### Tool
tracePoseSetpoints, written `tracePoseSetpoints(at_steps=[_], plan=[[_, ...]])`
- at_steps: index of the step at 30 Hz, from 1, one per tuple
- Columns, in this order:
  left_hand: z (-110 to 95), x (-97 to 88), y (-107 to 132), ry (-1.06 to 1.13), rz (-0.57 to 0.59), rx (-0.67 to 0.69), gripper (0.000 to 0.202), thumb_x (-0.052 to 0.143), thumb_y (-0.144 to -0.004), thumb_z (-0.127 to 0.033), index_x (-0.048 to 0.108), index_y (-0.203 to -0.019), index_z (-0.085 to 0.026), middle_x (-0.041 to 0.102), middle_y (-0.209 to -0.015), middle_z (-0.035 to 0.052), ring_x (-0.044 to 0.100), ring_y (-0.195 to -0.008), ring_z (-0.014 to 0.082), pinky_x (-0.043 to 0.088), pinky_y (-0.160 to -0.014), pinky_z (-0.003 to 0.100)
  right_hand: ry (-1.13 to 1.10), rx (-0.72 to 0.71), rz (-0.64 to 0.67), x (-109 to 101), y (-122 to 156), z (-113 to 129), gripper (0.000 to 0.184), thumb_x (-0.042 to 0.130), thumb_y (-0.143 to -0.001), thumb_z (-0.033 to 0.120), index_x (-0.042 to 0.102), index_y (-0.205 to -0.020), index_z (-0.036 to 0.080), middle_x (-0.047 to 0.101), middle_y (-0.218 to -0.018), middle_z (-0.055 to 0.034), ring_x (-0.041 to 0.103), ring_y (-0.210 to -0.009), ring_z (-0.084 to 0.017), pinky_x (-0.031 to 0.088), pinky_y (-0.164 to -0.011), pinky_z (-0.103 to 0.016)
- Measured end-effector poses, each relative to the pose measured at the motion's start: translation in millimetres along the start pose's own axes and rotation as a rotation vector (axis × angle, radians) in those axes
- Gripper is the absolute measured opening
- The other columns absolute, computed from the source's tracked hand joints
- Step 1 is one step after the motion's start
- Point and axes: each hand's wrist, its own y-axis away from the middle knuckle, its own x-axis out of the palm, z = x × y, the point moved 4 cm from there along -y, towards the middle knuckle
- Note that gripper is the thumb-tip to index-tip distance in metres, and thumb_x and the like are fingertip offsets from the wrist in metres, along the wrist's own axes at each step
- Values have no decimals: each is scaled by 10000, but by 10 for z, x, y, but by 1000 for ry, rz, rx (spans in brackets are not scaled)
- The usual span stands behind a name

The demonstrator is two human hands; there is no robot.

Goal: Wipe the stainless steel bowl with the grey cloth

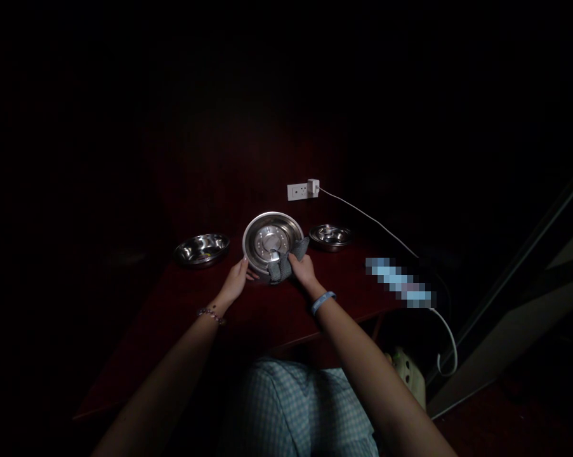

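Observation:
A shiny steel bowl [271, 238] is tilted up with its inside facing me. My left hand [237, 278] grips its lower left rim, thumb in front and fingers behind. In my right hand [302, 270] is a bunched grey cloth [280, 268], pressed against the bowl's lower right rim. Part of the cloth covers that edge, so the rim behind it is hidden. Another steel bowl [191, 252] lies to the left with something small and yellow in it. A stack of smaller steel bowls [330, 236] sits to the right.
The dark red table [286, 320] runs under everything. On the wall, a white charger [313, 186] is plugged into a socket [296, 192], its white cable [376, 222] trailing to a blurred-out item [400, 282] at the table's right. A pale slotted container [412, 374] stands below.

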Motion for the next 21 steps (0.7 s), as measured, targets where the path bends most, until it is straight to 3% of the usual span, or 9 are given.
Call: tracePoseSetpoints(at_steps=[7, 14, 21], plan=[[-71, -13, 16, -104, 16, 57, 658, 367, -888, -757, 634, -786, -164, 690, -581, 65, 669, -580, 206, 536, -585, 330, 21, -16, -8, 2, -8, -9, 203, 581, -786, 289, 696, -764, 123, 752, -793, -102, 719, -802, -230, 552, -729, -281], [-99, -24, 26, -134, 1, 50, 583, 368, -937, -658, 626, -830, -146, 680, -593, 61, 675, -589, 203, 546, -596, 324, 63, -25, -3, 4, -23, -20, 198, 580, -803, 275, 685, -720, 129, 752, -776, -97, 717, -789, -217, 541, -692, -250], [-66, -2, 36, -89, 1, 24, 611, 349, -944, -678, 633, -958, -136, 679, -633, 43, 680, -598, 192, 539, -587, 304, 38, -16, 2, 6, 2, 14, 208, 568, -835, 276, 700, -782, 124, 769, -865, -115, 729, -836, -222, 551, -744, -262]])
